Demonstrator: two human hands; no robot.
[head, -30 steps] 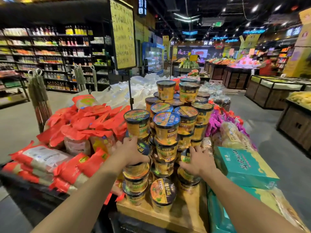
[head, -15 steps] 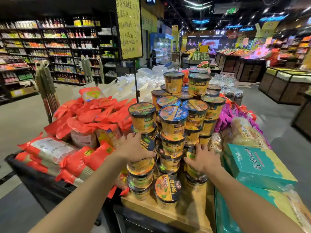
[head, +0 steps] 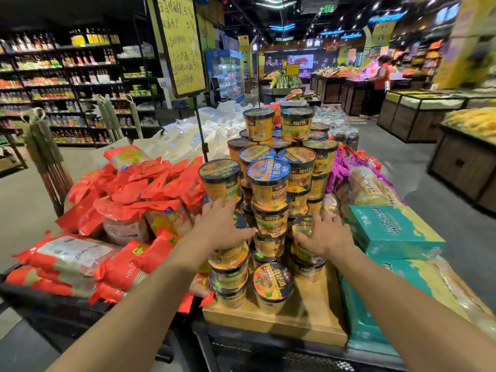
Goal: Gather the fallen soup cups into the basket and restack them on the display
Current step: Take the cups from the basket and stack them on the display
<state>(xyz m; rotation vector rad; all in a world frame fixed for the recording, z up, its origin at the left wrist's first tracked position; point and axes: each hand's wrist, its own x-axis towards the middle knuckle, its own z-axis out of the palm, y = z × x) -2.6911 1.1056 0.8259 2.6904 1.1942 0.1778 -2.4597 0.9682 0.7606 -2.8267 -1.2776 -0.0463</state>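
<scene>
Several yellow soup cups with dark printed lids stand stacked in a pyramid on a wooden display board. My left hand lies flat on a cup in the left column, under the cup at the top of that column. My right hand rests on a cup in the right column, fingers spread over its lid. One cup stands alone at the front of the board. No basket is in view.
Red snack bags are heaped to the left. Teal boxes sit stacked at the right. A yellow sign on a pole rises behind the cups. Shelves line the far left, produce bins the far right.
The view has moved closer to the stack. Both hands stay on the same cups, the left fingers spread slightly higher toward the cup above.
</scene>
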